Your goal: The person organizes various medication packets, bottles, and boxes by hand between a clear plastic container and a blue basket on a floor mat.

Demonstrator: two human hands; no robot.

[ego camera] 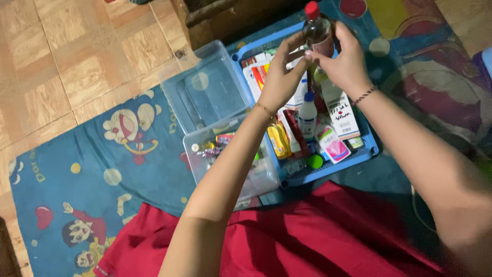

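Both hands, left [279,77] and right [344,64], clamped on clear bottle [318,32], red cap [311,9]. Likely light, smooth, slippery; grip mid-body, above blue tray [370,150].

Parquet floor [66,56], cartoon-print mat [102,169], seemingly dim

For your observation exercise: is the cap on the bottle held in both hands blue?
No, the clear bottle held between the left hand and right hand has a red cap.

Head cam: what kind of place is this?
Likely a home floor: a cartoon-print mat on wood-pattern flooring, and a blue tray of household bottles. Both hands, left hand and right hand, hold a red-capped bottle.
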